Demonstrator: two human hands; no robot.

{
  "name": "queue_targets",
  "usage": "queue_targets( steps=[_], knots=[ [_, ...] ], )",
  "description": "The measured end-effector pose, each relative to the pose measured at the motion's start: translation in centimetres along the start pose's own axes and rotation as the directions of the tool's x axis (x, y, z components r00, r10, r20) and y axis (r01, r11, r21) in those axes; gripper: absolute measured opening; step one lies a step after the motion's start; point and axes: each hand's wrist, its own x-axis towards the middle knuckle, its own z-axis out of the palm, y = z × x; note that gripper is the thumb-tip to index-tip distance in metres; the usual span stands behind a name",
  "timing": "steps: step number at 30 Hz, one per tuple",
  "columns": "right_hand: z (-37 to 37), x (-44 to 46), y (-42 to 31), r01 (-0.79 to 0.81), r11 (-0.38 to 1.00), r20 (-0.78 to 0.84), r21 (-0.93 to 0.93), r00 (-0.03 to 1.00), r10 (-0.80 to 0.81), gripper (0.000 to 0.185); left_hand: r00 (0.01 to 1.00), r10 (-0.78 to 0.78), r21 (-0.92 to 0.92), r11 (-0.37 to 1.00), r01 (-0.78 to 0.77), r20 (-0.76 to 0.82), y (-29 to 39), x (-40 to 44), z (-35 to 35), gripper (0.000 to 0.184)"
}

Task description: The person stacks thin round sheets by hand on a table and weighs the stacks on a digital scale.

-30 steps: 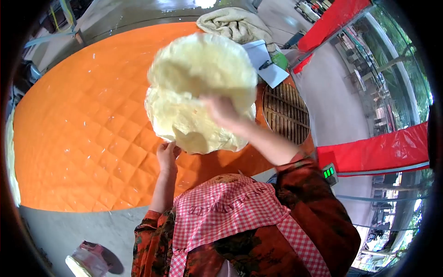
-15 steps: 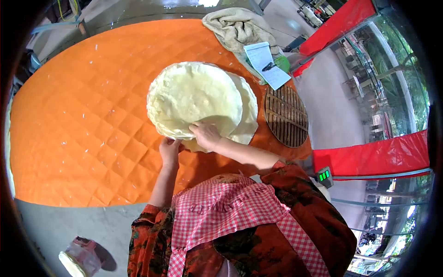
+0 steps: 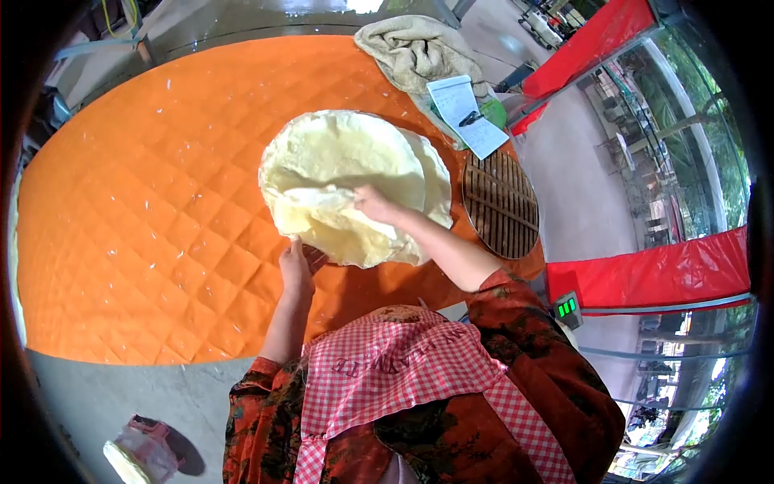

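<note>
A stack of large, thin, round pale-yellow sheets (image 3: pixel 347 149) lies on the orange quilted cloth, one sheet jutting out to the right. My right hand (image 3: pixel 375 204) pinches the near edge of the top sheet, which is raised and folded back toward the stack's middle. Beneath that fold, another yellowish sheet surface (image 3: pixel 347 238) shows. At the stack's near-left rim is my left hand (image 3: pixel 298 262), its thumb pointing up against the edge and its other fingers spread in shadow just below the rim.
The orange cloth (image 3: pixel 137 210) covers a wide table and carries small white flecks. Right of the stack lies a round slatted wooden board (image 3: pixel 500 206). Beyond it are an open notebook (image 3: pixel 463 109) with a pen and a crumpled beige cloth (image 3: pixel 415 52). A pinkish bag (image 3: pixel 145 452) sits on the floor.
My right hand has moved away from me and slightly right, bringing the top sheet's near edge up and over. My left hand stays at the rim, its fingers now more spread.
</note>
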Motion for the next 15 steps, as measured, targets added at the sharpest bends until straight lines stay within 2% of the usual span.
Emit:
queue_targets(
  steps=[1,2,3,5,8,10,12,15],
  knots=[
    [-1.0,0.8,1.4,0.031,0.998,-0.057,-0.054,0.998,-0.034,0.011,1.0,-0.014,-0.023,1.0,0.014,0.016,0.3,-0.3,0.1,0.038],
    [-2.7,0.0,-0.7,0.059,0.992,-0.111,-0.111,0.991,-0.072,0.012,0.999,-0.027,-0.046,0.999,0.028,0.032,0.5,-0.5,0.3,0.037],
    [-4.2,-1.5,-3.9,0.171,0.956,-0.194,-0.237,0.956,-0.219,0.013,0.998,-0.027,-0.059,0.998,0.029,0.048,0.4,-0.6,0.2,0.035],
    [-5.5,-4.8,-9.7,0.337,0.803,-0.291,-0.491,0.806,-0.516,0.016,0.997,-0.024,-0.084,0.996,0.031,0.077,0.3,-0.9,0.0,0.032],
    [-3.6,-7.1,-10.8,0.221,0.701,-0.258,-0.678,0.821,-0.509,0.018,0.997,-0.01,-0.098,0.995,0.017,0.074,1.1,-2.1,1.0,0.021],
    [0.3,-6.8,-7.3,0.246,0.707,-0.177,-0.663,0.866,-0.467,0.035,0.997,0.003,-0.059,0.998,0.001,0.071,0.3,-1.5,0.4,0.019],
    [4.1,-5.6,-3.3,0.148,0.726,-0.026,-0.671,0.975,-0.222,0.031,0.999,0.004,0.0,1.0,-0.004,0.04,0.2,-1.5,0.5,0.018],
    [6.3,-5.3,-1.2,0.206,0.765,-0.082,-0.61,0.944,-0.32,0.026,1.0,-0.003,0.062,0.998,0.004,-0.012,0.6,-1.1,1.0,0.021]
  ],
)
